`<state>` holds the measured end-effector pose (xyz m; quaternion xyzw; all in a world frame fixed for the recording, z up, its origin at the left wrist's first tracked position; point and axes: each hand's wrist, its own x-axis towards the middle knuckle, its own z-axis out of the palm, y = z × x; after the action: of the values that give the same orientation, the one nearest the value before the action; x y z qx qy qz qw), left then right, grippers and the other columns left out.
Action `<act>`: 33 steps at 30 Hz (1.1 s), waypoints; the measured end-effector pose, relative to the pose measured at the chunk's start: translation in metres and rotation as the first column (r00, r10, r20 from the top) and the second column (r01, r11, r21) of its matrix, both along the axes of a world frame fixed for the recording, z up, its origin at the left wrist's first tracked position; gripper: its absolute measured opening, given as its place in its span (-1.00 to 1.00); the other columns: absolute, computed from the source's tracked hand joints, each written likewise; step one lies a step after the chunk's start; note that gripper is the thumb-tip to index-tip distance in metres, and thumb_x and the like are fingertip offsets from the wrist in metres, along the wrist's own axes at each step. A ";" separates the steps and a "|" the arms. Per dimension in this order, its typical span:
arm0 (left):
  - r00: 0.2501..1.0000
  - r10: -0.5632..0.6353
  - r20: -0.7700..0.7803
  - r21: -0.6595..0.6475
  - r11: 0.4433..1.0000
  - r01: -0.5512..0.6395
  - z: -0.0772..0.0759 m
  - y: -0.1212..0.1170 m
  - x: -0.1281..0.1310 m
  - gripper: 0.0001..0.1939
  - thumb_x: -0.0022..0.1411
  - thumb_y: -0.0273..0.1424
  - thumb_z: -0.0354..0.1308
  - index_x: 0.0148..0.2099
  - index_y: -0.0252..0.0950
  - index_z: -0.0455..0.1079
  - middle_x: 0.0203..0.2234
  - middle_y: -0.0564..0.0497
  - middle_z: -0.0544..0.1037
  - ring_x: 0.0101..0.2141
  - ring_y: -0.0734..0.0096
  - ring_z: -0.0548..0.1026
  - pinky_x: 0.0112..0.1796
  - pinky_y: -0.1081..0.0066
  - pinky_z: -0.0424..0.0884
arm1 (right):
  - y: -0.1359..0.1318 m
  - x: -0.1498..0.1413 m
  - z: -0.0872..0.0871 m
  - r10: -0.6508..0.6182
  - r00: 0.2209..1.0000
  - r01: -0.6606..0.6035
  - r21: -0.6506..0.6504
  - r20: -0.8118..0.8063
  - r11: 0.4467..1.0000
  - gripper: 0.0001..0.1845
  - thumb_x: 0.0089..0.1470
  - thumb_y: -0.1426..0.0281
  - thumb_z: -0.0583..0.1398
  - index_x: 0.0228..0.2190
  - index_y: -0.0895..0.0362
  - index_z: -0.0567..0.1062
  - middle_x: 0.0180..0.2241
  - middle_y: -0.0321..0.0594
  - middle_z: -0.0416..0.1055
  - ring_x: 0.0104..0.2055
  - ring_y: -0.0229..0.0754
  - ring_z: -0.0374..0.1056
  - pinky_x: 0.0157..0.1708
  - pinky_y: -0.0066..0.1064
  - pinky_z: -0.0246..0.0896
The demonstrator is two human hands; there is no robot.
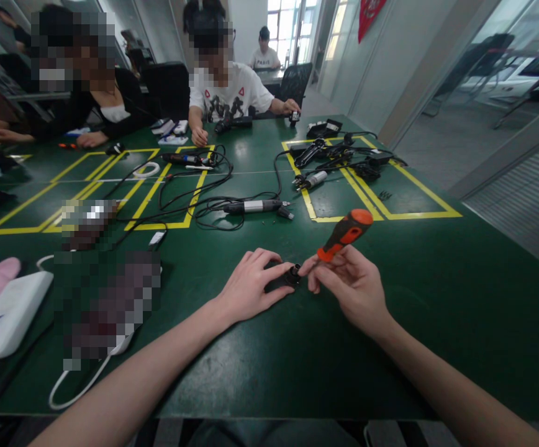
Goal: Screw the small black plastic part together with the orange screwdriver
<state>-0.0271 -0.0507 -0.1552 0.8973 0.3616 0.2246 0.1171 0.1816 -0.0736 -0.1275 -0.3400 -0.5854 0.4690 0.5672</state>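
Observation:
My left hand [254,282] is closed around a small black cylindrical part [282,279] lying on the green table. The part's open end points right, and most of its body is hidden under my fingers. In my right hand [356,282] is a screwdriver [345,234] with an orange and black handle, tilted up and to the right. My fingers grip it low, around the shaft, close beside the part's open end. I cannot tell whether its tip touches the part.
Beyond my hands lies a grey and black electric tool [255,206] with a cable. Yellow tape [423,215] marks off areas holding cables and tools. A white power bank [11,316] sits at left. Across the table a person [232,93] handles a small black item.

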 end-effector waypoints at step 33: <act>1.000 0.002 0.001 -0.020 1.000 -0.002 0.001 0.000 0.001 -0.66 0.40 -0.21 0.26 0.11 -0.26 0.49 -0.04 -0.13 0.55 -0.01 0.14 0.46 -0.04 0.17 0.37 | 0.001 0.000 0.001 -0.065 0.996 0.062 0.042 0.057 0.997 -0.73 0.18 0.17 0.37 -0.40 0.09 0.58 -0.42 -0.25 0.49 -0.54 -0.29 0.37 -0.54 -0.39 0.38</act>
<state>-0.0259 -0.0504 -0.1540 0.8956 0.3645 0.2216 0.1260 0.1816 -0.0723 -0.1266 -0.3605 -0.5999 0.4288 0.5712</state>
